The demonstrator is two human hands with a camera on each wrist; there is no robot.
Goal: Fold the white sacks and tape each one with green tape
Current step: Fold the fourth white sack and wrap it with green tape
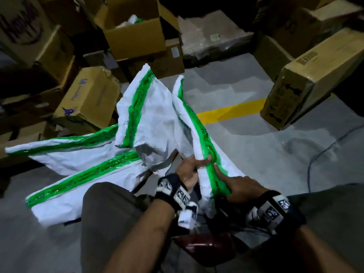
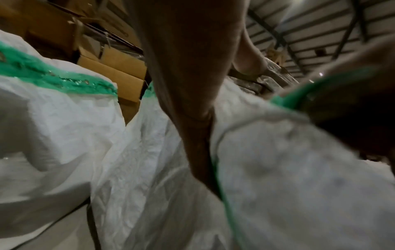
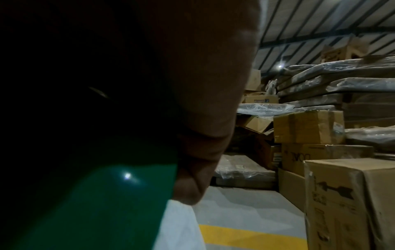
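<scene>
A grey floor with a yellow line painted across it carries everything, ringed along its far edge and both sides by stacked cardboard boxes. One long box lies on its side by the right edge, close to the line's end. White sacks, each edged with a strip of green tape, lie fanned out over the middle and left of the floor. One further sack is held up off the floor in front of the person's knees, with its taped edge running down toward the hands. The left hand grips this sack, fingers curled round the taped fold. Just beside it, the right hand lies lower on the same strip, its fingers pressed onto the green tape; whether they close round the sack cannot be told. In the right wrist view, glossy green tape fills the lower left, with the hand over it.
</scene>
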